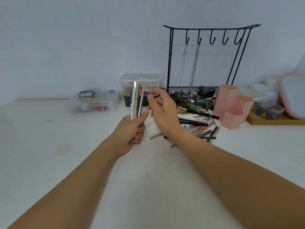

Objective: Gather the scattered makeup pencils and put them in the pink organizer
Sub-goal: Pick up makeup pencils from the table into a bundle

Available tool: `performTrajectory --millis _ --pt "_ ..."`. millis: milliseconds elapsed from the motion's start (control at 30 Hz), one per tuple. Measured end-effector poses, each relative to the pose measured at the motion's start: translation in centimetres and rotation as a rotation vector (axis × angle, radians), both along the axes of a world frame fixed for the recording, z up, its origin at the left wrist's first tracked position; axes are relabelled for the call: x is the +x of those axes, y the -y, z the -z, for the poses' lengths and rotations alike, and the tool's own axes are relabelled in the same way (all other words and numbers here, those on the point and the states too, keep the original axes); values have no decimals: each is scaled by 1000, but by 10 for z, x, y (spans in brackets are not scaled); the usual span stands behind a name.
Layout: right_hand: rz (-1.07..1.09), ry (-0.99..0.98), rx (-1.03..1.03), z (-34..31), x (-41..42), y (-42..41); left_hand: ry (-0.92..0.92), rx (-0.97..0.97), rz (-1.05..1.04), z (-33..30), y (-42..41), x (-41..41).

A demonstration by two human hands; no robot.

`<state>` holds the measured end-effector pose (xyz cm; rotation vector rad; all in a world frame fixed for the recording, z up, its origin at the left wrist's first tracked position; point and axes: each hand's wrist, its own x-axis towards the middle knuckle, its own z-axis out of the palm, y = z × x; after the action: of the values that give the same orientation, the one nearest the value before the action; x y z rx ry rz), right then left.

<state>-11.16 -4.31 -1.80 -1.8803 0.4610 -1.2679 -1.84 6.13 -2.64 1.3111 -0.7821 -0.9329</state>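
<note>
Above bare table (49, 146), left hand (130, 131) gripping upright pencils (136, 100), right hand (162, 111) loose, empty, organizer (232, 106) rightward

Open tabletop near and left; clutter crowds the far right.

The white table (49, 162) lies bare in front and to the left. Far right, scattered pencils (196, 119) sprawl just beside the pink organizer (234, 108), with the black wire stand (206, 63) behind and clear boxes (92, 103) along the far wall.
</note>
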Motion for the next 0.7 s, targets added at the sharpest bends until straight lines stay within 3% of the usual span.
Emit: performTrajectory --millis 133,300,433,533,700 --pt "29 -39 20 -18 -6 14 6 23 -29 -3 0 -1" --pt "-5 -404 -16 -24 -46 26 10 4 3 -3 -1 -2" --pt "28 -764 -226 -18 -104 30 5 -31 1 -3 -4 -16" --pt "77 -844 -267 -7 -142 32 -10 -45 -27 -10 -8 -35" --pt "89 -937 -290 -15 -161 34 121 67 -43 -22 2 -57"
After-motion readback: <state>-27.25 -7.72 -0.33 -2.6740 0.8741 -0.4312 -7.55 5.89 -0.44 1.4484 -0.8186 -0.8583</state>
